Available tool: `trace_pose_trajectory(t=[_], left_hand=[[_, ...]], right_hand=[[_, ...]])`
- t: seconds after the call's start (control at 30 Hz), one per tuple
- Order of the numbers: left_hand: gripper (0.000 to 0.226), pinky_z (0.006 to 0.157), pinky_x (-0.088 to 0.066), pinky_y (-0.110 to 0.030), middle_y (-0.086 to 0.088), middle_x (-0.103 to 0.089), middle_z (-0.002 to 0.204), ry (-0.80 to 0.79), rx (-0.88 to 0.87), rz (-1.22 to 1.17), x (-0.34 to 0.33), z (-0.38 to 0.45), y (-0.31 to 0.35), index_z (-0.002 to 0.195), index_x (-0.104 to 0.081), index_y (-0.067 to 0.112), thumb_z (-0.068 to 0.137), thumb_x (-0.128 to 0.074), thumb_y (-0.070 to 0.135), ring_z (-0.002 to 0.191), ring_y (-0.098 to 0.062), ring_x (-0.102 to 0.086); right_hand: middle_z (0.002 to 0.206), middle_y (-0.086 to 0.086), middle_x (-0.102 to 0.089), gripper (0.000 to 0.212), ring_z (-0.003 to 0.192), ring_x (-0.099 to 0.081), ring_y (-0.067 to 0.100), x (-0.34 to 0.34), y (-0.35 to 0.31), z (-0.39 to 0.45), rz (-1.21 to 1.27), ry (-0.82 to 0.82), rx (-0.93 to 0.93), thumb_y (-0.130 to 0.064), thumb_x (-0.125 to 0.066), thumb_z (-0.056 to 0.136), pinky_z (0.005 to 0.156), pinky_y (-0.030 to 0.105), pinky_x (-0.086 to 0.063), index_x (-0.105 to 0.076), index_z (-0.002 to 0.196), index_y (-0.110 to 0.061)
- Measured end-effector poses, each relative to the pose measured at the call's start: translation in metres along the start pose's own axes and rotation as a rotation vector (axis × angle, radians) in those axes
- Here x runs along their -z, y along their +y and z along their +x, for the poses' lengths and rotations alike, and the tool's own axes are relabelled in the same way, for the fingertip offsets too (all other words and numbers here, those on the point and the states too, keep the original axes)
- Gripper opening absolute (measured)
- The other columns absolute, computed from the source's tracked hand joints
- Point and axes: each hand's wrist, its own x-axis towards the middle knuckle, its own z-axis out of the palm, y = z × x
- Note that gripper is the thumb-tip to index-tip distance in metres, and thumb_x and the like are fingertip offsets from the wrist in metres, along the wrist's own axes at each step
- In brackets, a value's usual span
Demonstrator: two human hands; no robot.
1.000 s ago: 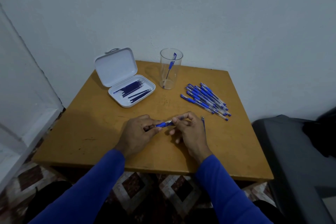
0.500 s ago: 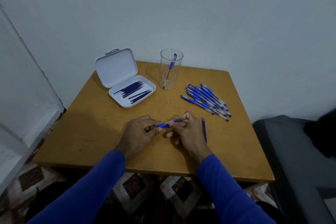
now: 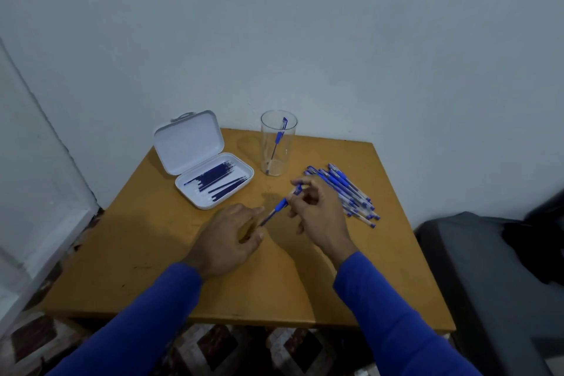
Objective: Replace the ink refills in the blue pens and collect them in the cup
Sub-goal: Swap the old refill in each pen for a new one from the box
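Pen (image 3: 282, 204) in right hand (image 3: 317, 214)

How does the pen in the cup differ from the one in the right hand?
The pen in the cup stands nearly upright, leaning on the glass wall; the held pen slants low over the table. The first is untouched; the right hand pinches the second, its tip by the left hand. Both have blue grips.

My right hand (image 3: 317, 214) pinches a blue pen (image 3: 282, 204), tilted. One pen (image 3: 279, 139) leans in the clear cup (image 3: 278, 143); refills (image 3: 218, 180) fill the case; pens (image 3: 345, 189) lie piled.
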Motion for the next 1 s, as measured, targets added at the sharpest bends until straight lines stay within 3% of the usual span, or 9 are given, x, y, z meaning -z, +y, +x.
trace_pose_trajectory(t=[0.1, 0.2, 0.43, 0.67, 0.83, 1.0], left_hand=[[0.056, 0.109, -0.04, -0.028, 0.015, -0.049, 0.136, -0.052, -0.012, 0.105, -0.003, 0.018, -0.001, 0.147, -0.046, 0.032, 0.094, -0.059, 0.043, 0.129, -0.004, -0.042], [0.054, 0.12, -0.029, -0.03, 0.01, -0.039, 0.153, -0.083, -0.035, 0.206, -0.01, 0.037, 0.001, 0.149, -0.044, 0.029, 0.099, -0.054, 0.044, 0.144, -0.009, -0.03], [0.052, 0.123, -0.022, -0.034, 0.005, -0.029, 0.162, -0.159, -0.026, 0.295, -0.024, 0.073, -0.004, 0.147, -0.047, 0.025, 0.102, -0.046, 0.05, 0.152, -0.012, -0.016], [0.056, 0.123, -0.019, -0.033, 0.007, -0.028, 0.162, -0.19, 0.011, 0.289, -0.035, 0.087, -0.009, 0.15, -0.044, 0.025, 0.103, -0.042, 0.054, 0.15, -0.012, -0.021], [0.055, 0.122, -0.021, -0.033, 0.008, -0.029, 0.161, -0.169, 0.004, 0.278, -0.037, 0.085, -0.013, 0.148, -0.047, 0.026, 0.102, -0.043, 0.055, 0.148, -0.011, -0.024], [0.056, 0.125, -0.019, -0.037, 0.01, -0.026, 0.162, -0.184, 0.021, 0.29, -0.04, 0.087, -0.017, 0.149, -0.044, 0.029, 0.101, -0.039, 0.058, 0.15, -0.009, -0.019]], right_hand=[[0.083, -0.006, -0.064, 0.024, 0.078, -0.066, 0.01, 0.008, -0.019, 0.024, -0.148, 0.072, 0.148, -0.016, -0.065, 0.097, 0.066, 0.028, -0.059, -0.063, 0.114, -0.033], [0.079, -0.015, -0.059, 0.022, 0.072, -0.058, -0.005, 0.015, -0.046, 0.049, -0.254, 0.113, 0.279, -0.013, -0.062, 0.098, 0.063, 0.011, -0.048, -0.064, 0.115, -0.027], [0.084, -0.019, -0.056, 0.028, 0.072, -0.057, 0.001, 0.024, -0.095, 0.109, -0.344, 0.167, 0.491, -0.01, -0.061, 0.097, 0.067, 0.01, -0.043, -0.064, 0.122, -0.022], [0.084, -0.016, -0.056, 0.028, 0.071, -0.057, 0.004, 0.018, -0.109, 0.155, -0.328, 0.195, 0.564, -0.007, -0.06, 0.096, 0.07, 0.014, -0.046, -0.064, 0.122, -0.018], [0.083, -0.016, -0.057, 0.025, 0.074, -0.06, 0.007, 0.006, -0.095, 0.174, -0.32, 0.153, 0.517, -0.007, -0.06, 0.097, 0.071, 0.03, -0.056, -0.065, 0.119, -0.019], [0.097, -0.003, -0.068, 0.019, 0.088, -0.065, 0.016, -0.008, -0.075, 0.186, -0.444, 0.076, 0.424, -0.013, -0.062, 0.097, 0.08, 0.039, -0.059, -0.069, 0.114, -0.016]])
